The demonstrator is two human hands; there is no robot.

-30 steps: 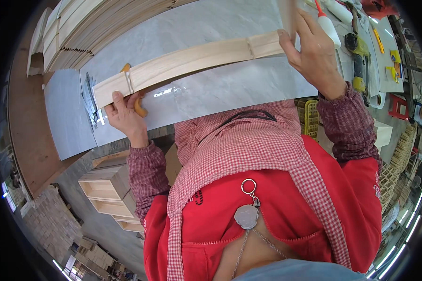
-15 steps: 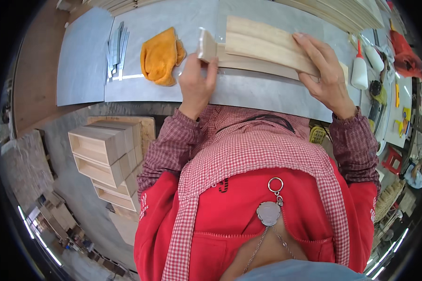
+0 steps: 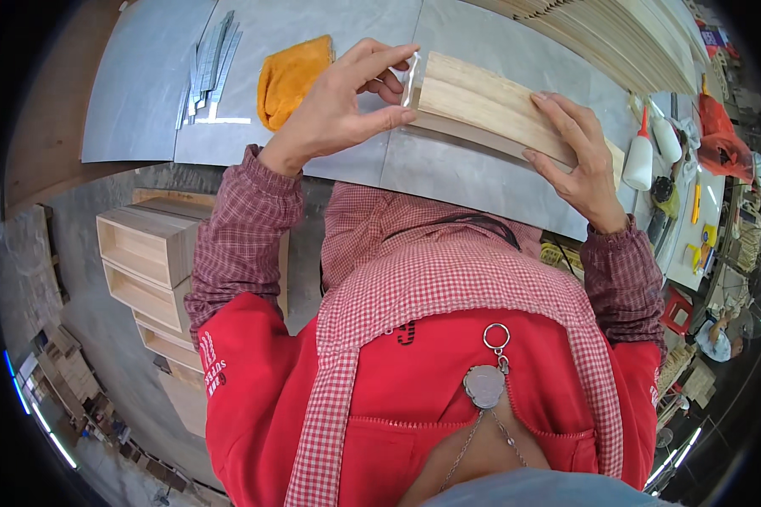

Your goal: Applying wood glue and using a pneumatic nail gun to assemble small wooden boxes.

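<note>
A pale wooden board (image 3: 490,97) lies lengthwise over another wooden piece on the grey table. At its left end stands a short wooden end piece (image 3: 412,80), with a shiny whitish strip along its edge. My left hand (image 3: 338,106) holds this end piece between thumb and forefinger, against the board's end. My right hand (image 3: 577,152) grips the board near its right end, fingertips on top and thumb on the near side. How the pieces meet underneath is hidden.
An orange cloth (image 3: 292,80) and thin grey strips (image 3: 211,68) lie on the left. White squeeze bottles, one a red-tipped bottle (image 3: 640,156), are at the right. Stacked wooden boards (image 3: 600,38) line the far side. Open wooden boxes (image 3: 144,249) are stacked below left.
My left hand has brought the short end piece rightward against the board's left end and turned, its fingers now reaching across it. My right hand stays on the board.
</note>
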